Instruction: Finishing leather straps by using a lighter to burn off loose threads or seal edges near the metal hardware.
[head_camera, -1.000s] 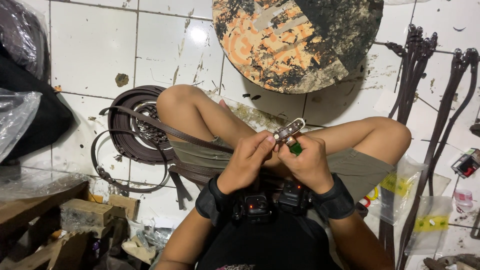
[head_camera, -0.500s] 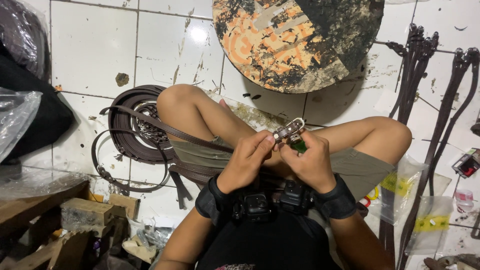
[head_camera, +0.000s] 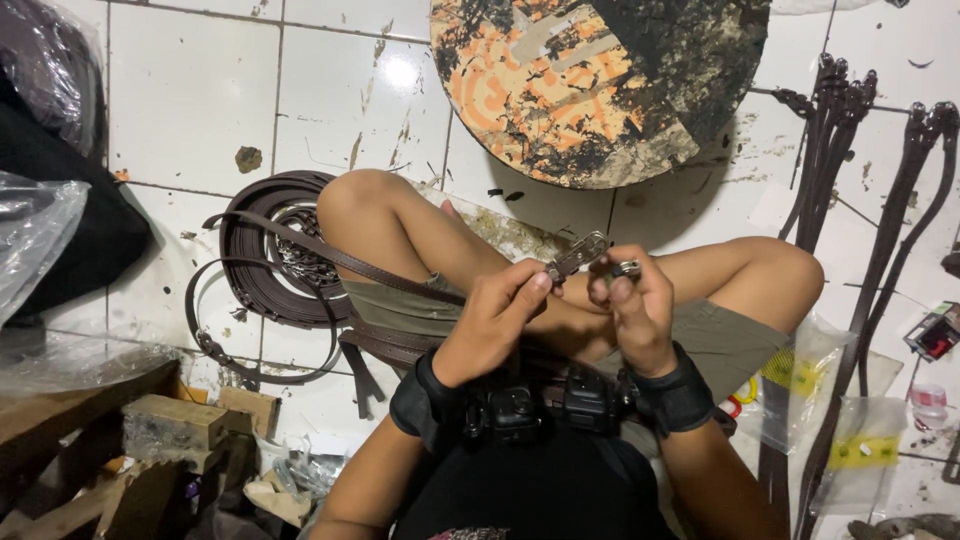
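A person sits cross-legged on a white tiled floor (head_camera: 190, 110), seen from above, with both hands raised over the lap at the centre of the frame. The left hand (head_camera: 492, 322) pinches the end of a brown leather strap (head_camera: 340, 258) where a metal buckle (head_camera: 577, 256) is fixed, thumb and fingers (head_camera: 530, 285) closed on it. The strap runs from there up and left across the bare knee to a coil of brown straps (head_camera: 262, 250) on the floor at left centre. The right hand (head_camera: 632, 312) sits just beside the buckle, its fingers curled tight around a small metal piece (head_camera: 625, 268). A round paint-stained board (head_camera: 590, 85) lies at the top, more straps (head_camera: 830, 130) hang at the right edge, and wood scraps (head_camera: 175, 425) sit lower left.
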